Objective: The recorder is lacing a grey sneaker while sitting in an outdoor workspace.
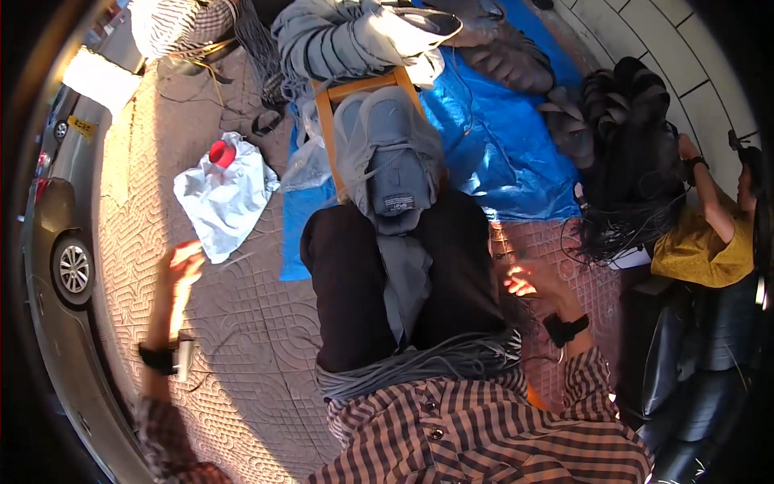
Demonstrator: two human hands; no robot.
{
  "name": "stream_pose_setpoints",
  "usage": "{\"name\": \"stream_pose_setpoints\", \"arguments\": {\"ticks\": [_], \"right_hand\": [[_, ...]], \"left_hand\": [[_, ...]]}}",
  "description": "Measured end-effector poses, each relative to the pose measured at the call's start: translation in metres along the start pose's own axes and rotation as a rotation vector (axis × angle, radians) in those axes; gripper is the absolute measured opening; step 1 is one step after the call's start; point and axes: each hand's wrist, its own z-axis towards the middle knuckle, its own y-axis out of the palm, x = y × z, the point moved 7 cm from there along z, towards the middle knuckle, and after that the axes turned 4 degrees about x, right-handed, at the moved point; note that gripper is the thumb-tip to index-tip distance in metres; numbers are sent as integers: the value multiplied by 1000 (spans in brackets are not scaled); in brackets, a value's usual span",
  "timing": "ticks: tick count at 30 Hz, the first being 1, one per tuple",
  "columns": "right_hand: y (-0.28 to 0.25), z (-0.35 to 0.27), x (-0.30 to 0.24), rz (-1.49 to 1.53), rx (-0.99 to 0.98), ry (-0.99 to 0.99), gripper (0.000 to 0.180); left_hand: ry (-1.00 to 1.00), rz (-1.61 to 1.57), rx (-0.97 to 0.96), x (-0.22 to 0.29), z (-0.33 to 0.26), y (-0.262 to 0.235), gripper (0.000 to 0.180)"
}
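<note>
Grey fabric pieces with rounded ends [395, 117], like shoe uppers, rest against a wooden frame [324, 129] between my knees. One carries a small printed label, and pale strands lie across it. My left hand [182, 270] is held far out to the left, fingers closed; a faint thin thread seems to run from it toward my knees. Out to the right, beside my thigh, my right hand [528, 281] has its fingers curled together; what they hold, if anything, cannot be made out. A bundle of grey cords [419, 371] lies across my lap.
Piled grey pieces [339, 44] lie beyond the frame, on a blue tarp [516, 177]. A white plastic bag [226, 194] with a red lid [222, 153] sits left. Another person in yellow [705, 250] sits right, near dark stacked pieces [637, 113]. A parked car [56, 323] stands far left.
</note>
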Motion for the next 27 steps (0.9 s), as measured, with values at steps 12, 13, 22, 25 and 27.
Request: {"name": "stream_pose_setpoints", "arguments": {"ticks": [12, 13, 22, 25, 27], "right_hand": [[184, -5, -280, -789, 482, -1248, 22], [190, -8, -283, -874, 476, -1280, 22], [180, -5, -288, -889, 394, -1345, 16], [185, -23, -285, -978, 517, -1536, 15], [191, -34, -280, -1064, 489, -1730, 9]], "left_hand": [[731, 268, 50, 210, -8, 236, 19], [780, 267, 70, 210, -9, 238, 17], [354, -112, -146, 175, 18, 234, 9], [361, -89, -126, 180, 16, 236, 6], [298, -144, -149, 181, 18, 236, 6]]}}
